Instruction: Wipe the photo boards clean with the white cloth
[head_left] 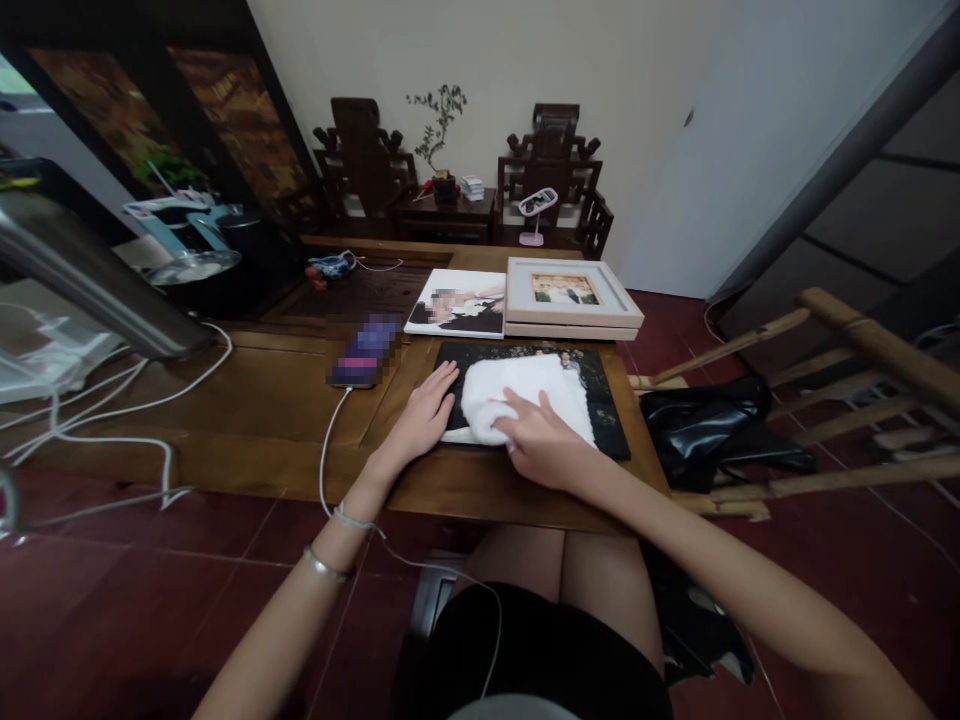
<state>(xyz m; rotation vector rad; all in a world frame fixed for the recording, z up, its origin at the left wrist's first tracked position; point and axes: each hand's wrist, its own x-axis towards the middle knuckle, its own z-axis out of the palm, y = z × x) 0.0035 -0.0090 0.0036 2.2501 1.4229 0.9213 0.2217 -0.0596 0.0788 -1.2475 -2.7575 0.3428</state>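
Observation:
A white folded cloth point(525, 392) lies on a dark photo panel point(611, 410) at the near edge of the wooden table point(262, 400). My right hand point(544, 442) rests on the cloth's near side, fingers curled into it. My left hand point(424, 410) lies flat with fingers stretched out on the panel's left edge, holding nothing. Behind the panel sit a loose photo print point(459, 303) and a pale framed picture point(570, 297) stacked on another frame.
A phone point(366, 350) with a white cable point(326, 450) lies left of the panel. White cords and a metal object point(90, 275) crowd the left. A black bag point(712, 425) sits on a wooden chair at right. Dark chairs and a small plant stand by the wall.

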